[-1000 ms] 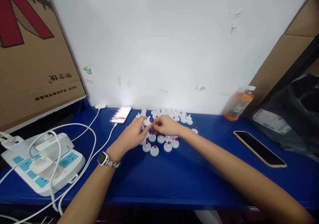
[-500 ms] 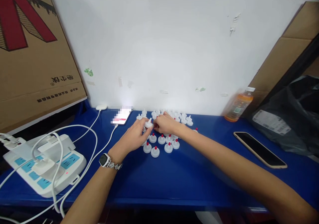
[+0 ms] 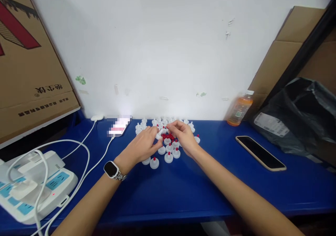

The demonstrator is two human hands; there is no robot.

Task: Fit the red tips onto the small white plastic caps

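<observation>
My left hand (image 3: 143, 143), wearing a watch on its wrist, is closed on a white nozzle cap (image 3: 159, 135), which is tilted toward the right. Close beside it, my right hand (image 3: 185, 134) pinches a small red tip cap (image 3: 167, 127) between thumb and finger. Below the fingertips lies a pile of loose red tip caps (image 3: 168, 136). Several white nozzle caps with red tips (image 3: 154, 163) stand on the near side. Toward the wall are several white nozzle caps with bare spouts (image 3: 138, 128), partly hidden by my hands.
On the blue table (image 3: 162, 194), a power strip (image 3: 39, 190) with white cables takes up the left. A lit phone (image 3: 119, 126) lies near the wall. To the right are an orange drink bottle (image 3: 240, 108), a dark-screened phone (image 3: 259, 152) and a black plastic bag (image 3: 296, 106).
My right hand has drawn back rightward from the pile and now pinches a red tip cap. The nozzle cap in my left hand has tipped to the right. The view has shifted right.
</observation>
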